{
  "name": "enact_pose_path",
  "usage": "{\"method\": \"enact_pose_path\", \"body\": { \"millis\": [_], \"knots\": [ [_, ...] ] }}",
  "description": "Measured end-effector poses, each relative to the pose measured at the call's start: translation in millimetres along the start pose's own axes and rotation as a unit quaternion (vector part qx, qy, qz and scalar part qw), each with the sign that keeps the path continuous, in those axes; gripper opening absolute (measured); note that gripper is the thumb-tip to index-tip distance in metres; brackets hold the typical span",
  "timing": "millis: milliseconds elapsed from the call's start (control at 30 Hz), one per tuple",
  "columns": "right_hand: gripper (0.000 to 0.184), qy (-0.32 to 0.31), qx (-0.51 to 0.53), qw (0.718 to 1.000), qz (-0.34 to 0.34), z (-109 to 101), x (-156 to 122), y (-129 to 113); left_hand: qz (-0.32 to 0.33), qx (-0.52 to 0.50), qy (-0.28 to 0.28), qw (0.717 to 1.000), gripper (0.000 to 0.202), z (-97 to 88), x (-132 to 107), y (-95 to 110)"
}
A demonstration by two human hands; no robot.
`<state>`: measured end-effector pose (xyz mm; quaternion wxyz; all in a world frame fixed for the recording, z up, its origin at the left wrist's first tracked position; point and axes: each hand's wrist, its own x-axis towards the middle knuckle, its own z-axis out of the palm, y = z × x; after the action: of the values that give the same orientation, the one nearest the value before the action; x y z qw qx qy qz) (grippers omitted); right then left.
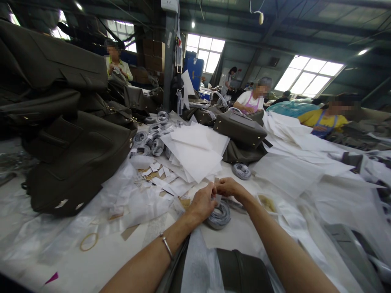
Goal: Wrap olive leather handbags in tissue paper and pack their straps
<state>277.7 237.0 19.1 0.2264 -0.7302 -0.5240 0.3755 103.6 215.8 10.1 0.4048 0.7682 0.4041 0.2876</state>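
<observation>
My left hand (203, 202) is closed in a pinch near the middle of the table. Close against it, my right hand (229, 188) pinches too, and the fingers of both hands meet around a small pale strip (218, 198). Just below them lies a coiled strap (219, 216) in a grey wrapping; whether the strip is fixed to it I cannot tell. Nearest to me is a dark olive bag (244, 270), with a sheet of white tissue (198, 260) over part of it and my forearms on either side.
Large dark bags (76, 158) are piled at left, and another bag (241, 128) stands beyond the white paper sheets (198, 148). Several wrapped coils (157, 146), loose paper slips (165, 185) and a rubber band (88, 241) lie about. Co-workers (252, 97) sit farther back.
</observation>
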Motion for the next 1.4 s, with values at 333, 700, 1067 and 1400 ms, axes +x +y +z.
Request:
{"method": "enact_pose_path", "body": {
  "millis": [333, 700, 1067, 1400],
  "knots": [
    [0.047, -0.054, 0.072, 0.994, -0.062, -12.0, -39.9, 3.5, -0.008, -0.014, 0.013, 1.0, 0.028, 2.7, -0.3, -3.1],
    [0.036, -0.06, 0.08, 0.995, -0.01, -1.6, -30.8, 12.3, -0.039, -0.033, 0.0, 0.999, 0.042, 1.4, 0.0, 0.7],
    [0.01, 0.121, -0.074, 0.971, -0.193, 1.4, -79.8, -18.1, -0.023, -0.18, -0.091, 0.979, 0.041, -26.3, 5.8, -2.2],
    [0.012, 0.187, -0.175, 0.878, -0.404, -5.5, -125.8, -43.2, -0.009, -0.358, -0.221, 0.907, 0.032, -49.1, -0.5, 11.1]
  ]
}}
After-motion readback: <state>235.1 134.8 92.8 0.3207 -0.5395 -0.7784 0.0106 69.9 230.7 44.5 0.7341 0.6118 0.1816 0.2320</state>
